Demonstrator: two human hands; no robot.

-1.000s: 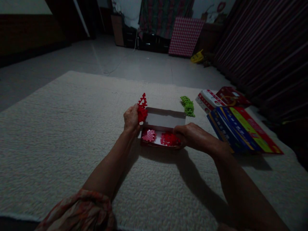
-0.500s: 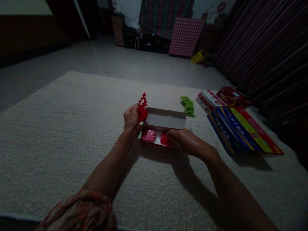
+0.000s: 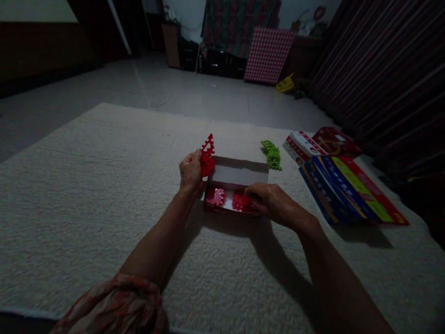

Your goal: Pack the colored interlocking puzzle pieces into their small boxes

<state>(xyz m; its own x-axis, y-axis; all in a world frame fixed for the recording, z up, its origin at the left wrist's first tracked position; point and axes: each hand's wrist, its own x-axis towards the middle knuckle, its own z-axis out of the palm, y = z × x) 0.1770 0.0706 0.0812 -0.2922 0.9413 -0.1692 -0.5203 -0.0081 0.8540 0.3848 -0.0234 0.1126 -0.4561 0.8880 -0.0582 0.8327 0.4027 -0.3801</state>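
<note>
Red toothed interlocking plastic pieces (image 3: 207,164) stand upright in my left hand (image 3: 190,172), which is closed round them; a triangular one points up. The hand rests by the left end of an open box (image 3: 239,172) with a white inside and a raised lid. In the box lie pink toothed pieces (image 3: 216,196) on the left and red toothed pieces (image 3: 238,200) on the right. My right hand (image 3: 269,202) reaches into the right end with its fingers closed on a red piece there. The fingertips are partly hidden.
Green plastic pieces (image 3: 271,154) lie in a pile beyond the box. To the right are a white-and-red box (image 3: 305,146), a dark red box (image 3: 335,140) and a colourful flattened carton (image 3: 351,188). All lie on a cream quilted mat (image 3: 104,185).
My right hand has shifted slightly right within the box, and more of the red pieces shows. My left hand and its pieces have moved a touch right.
</note>
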